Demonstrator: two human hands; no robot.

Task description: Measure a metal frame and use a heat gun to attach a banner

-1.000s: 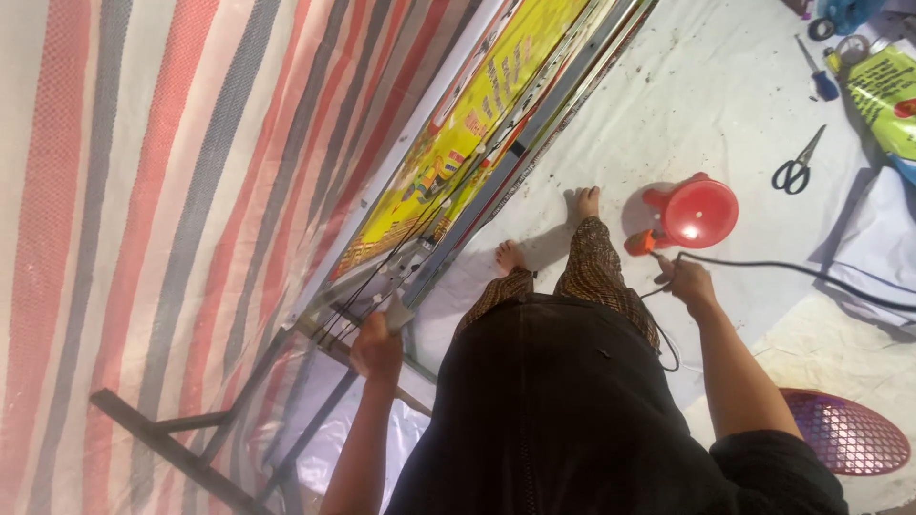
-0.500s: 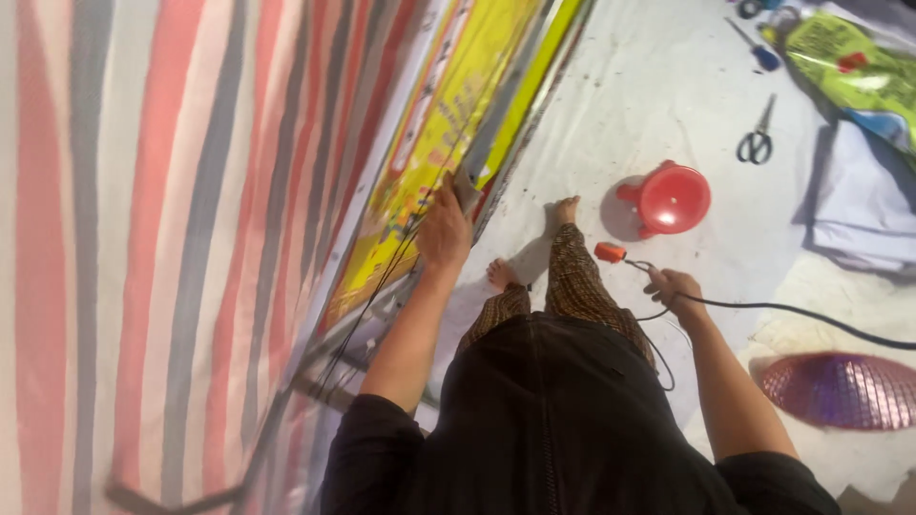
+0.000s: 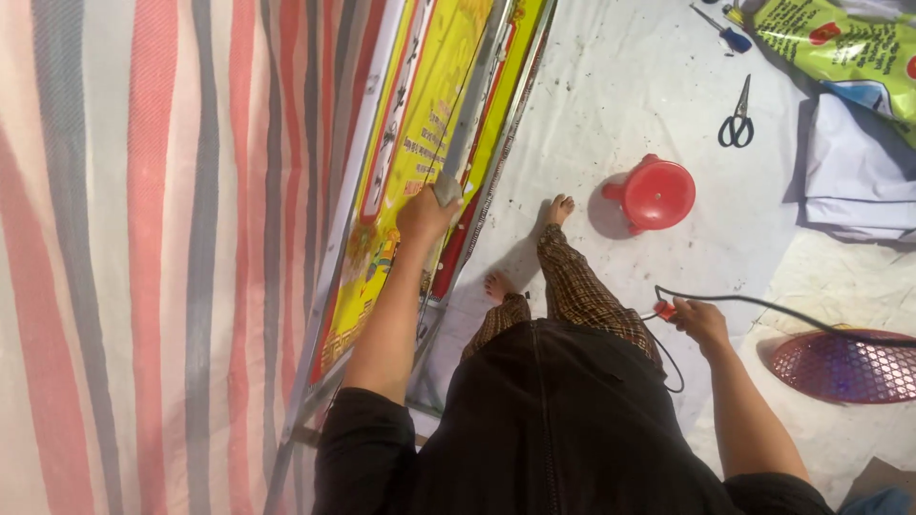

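My left hand (image 3: 426, 212) is stretched out and grips a grey metal bar (image 3: 469, 114) of a frame that leans against a striped sheet. A yellow printed banner (image 3: 420, 143) with red borders is stretched on that frame. My right hand (image 3: 699, 319) hangs by my side and holds a small red-tipped tool (image 3: 664, 310) with a black cable (image 3: 763, 307) that runs off to the right. My bare feet (image 3: 558, 207) stand on a white floor sheet (image 3: 611, 105), close to the frame's lower edge.
A red, white and grey striped tarpaulin (image 3: 143, 238) fills the left. On the floor lie a red plastic stool (image 3: 656, 194), black scissors (image 3: 737, 122), a blue-handled tool (image 3: 730, 35), a green printed bag (image 3: 840, 48), folded white cloth (image 3: 859, 162) and a purple mesh basket (image 3: 840, 366).
My left hand has slid up along the frame bar, further from my body. The right hand with the corded tool has dropped lower, away from the red stool.
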